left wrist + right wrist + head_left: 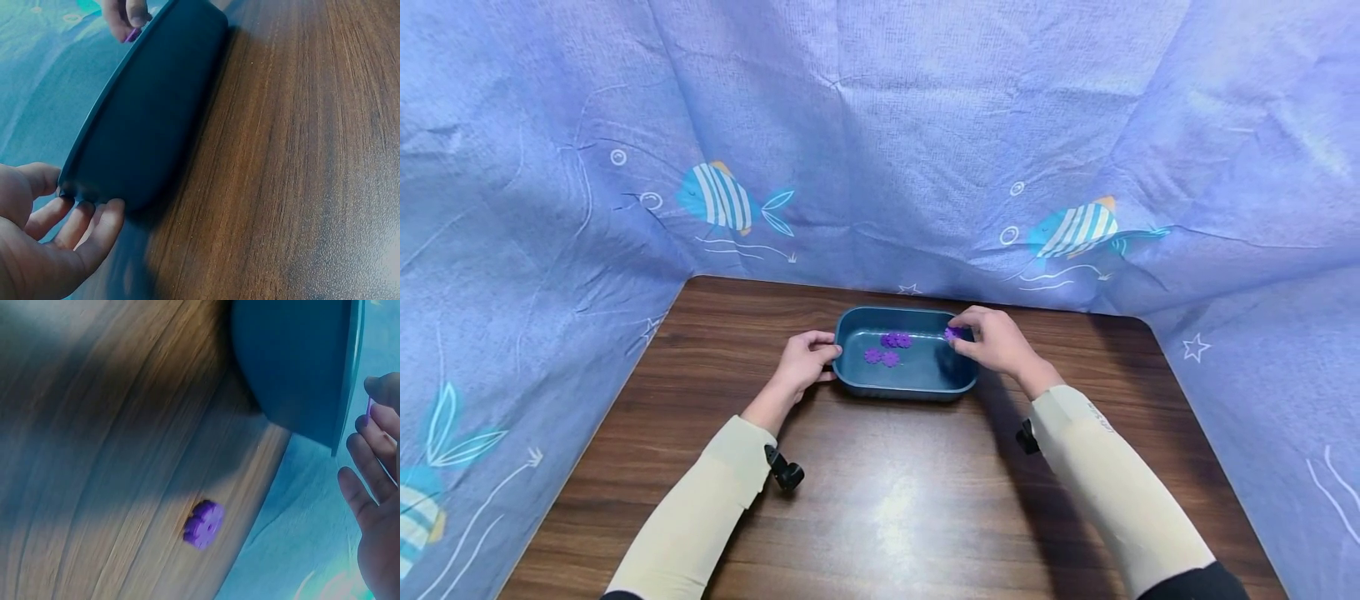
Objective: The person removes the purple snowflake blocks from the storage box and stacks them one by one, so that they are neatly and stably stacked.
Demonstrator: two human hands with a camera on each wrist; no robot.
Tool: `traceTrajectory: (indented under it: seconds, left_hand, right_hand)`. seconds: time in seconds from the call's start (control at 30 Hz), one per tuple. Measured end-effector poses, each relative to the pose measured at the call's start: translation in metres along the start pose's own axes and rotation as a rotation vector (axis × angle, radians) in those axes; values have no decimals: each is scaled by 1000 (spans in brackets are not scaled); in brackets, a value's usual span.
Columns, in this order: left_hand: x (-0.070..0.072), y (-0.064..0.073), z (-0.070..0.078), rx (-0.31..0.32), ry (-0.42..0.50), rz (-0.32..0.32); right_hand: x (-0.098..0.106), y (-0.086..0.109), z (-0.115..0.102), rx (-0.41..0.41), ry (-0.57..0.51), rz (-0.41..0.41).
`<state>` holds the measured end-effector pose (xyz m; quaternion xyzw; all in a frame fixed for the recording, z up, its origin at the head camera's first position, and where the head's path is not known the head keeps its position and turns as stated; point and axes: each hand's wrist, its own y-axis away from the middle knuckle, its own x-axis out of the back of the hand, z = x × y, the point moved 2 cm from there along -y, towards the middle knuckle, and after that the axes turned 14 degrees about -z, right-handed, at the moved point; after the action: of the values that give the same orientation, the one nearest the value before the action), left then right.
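A dark blue rectangular tray (904,389) sits on the wooden table, with several purple flower-shaped pieces (891,348) lying inside it. My left hand (827,355) grips the tray's left end. In the left wrist view its thumb is at the rim and its fingers (94,219) lie under the tray's outer wall (156,106). My right hand (959,335) hovers over the tray's right rim and pinches one purple piece (952,333). That held piece (370,407) also shows by the tray (294,362) in the right wrist view. Another purple piece (204,524) lies on the table beside the tray.
Blue cloth with fish prints (715,196) walls in the table on the back and both sides. The brown wooden tabletop (895,500) stretches toward me in front of the tray. Small black wrist camera mounts (784,471) sit on my sleeves.
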<state>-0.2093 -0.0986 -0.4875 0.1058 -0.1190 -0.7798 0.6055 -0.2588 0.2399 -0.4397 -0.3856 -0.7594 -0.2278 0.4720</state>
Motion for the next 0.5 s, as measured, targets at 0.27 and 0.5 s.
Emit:
traceTrajectory:
  seconds: [0.27,0.5]
  left_hand:
    - [1,-1,-1,0,7,1]
    - [0,0,-1,5,7,-2]
  right_hand:
    - [6,17,19,-39,-52,43]
    - [8,35,36,-63,-71,99]
